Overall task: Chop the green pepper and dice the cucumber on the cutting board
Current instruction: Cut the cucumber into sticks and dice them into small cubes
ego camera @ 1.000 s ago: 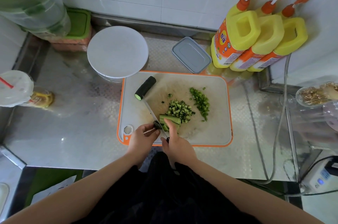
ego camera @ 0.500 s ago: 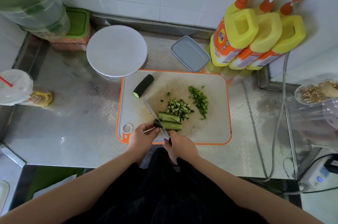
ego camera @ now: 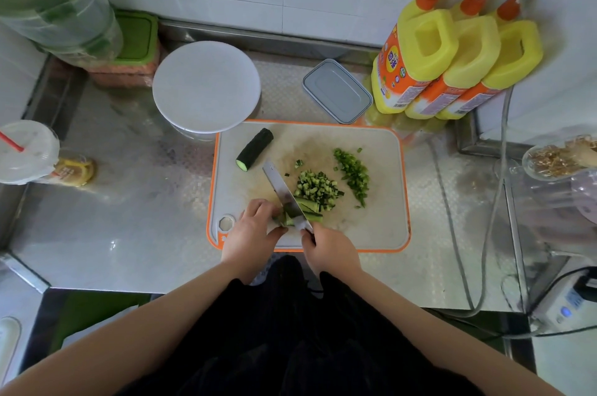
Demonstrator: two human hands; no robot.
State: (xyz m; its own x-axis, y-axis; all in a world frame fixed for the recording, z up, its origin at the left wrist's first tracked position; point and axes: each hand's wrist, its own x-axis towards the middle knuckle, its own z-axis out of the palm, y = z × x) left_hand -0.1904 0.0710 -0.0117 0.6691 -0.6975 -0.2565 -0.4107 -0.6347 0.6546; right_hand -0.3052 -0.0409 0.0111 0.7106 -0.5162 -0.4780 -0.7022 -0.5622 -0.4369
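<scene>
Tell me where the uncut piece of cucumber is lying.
In the head view, the uncut cucumber piece lies on the far left part of the cutting board, just beyond the knife tip and near the round white lid.

Both bare forearms extend from the near edge toward the centre, converging. Left hand [ego camera: 250, 229]: palm down, fingers curled, fingertips pressing on cucumber strips [ego camera: 307, 211]. Right hand [ego camera: 329, 250]: just right of the left, fingers wrapped around a knife [ego camera: 284, 193] handle, blade angled far-left.
</scene>
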